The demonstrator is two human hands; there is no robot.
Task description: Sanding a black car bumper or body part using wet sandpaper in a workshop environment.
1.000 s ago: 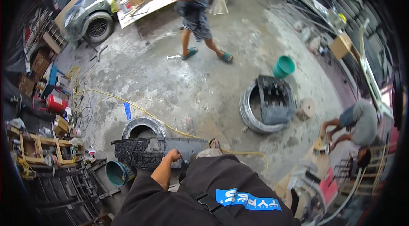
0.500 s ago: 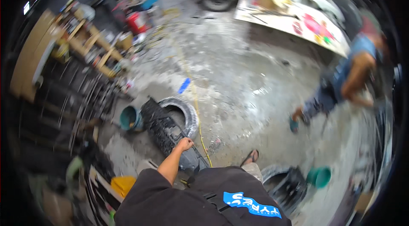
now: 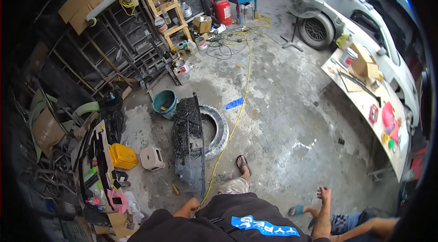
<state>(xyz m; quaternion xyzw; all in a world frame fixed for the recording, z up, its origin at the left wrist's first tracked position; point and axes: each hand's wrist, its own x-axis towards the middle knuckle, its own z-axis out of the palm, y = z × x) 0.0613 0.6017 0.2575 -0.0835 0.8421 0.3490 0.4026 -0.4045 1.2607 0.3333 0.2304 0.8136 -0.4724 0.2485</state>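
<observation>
My left hand [image 3: 193, 205] is low at centre, beside my dark shirt and just below the lower end of a black, speckled panel [image 3: 187, 137]; what its fingers hold, if anything, is unclear. The panel lies against a whitish-grey tyre [image 3: 220, 130] on the floor, beside a teal bucket [image 3: 164, 107]. My right hand [image 3: 324, 192] is raised at lower right over the concrete, fingers curled, with nothing visible in it. A yellow hose [image 3: 237, 123] runs past the tyre near my sandalled foot [image 3: 243, 165].
A co-worker [image 3: 378, 227] is close at lower right. Left are a cream stool [image 3: 152, 159], yellow jug [image 3: 123, 156] and leaning frames [image 3: 118, 46]. At right, a cluttered board table [image 3: 388, 146] fronts a white car [image 3: 360, 27]; a red extinguisher [image 3: 222, 11] stands behind.
My view has swung left, putting the panel and shelving ahead. My left hand is now lower, at the panel's near end. My right hand has appeared. The co-worker has moved close on my right.
</observation>
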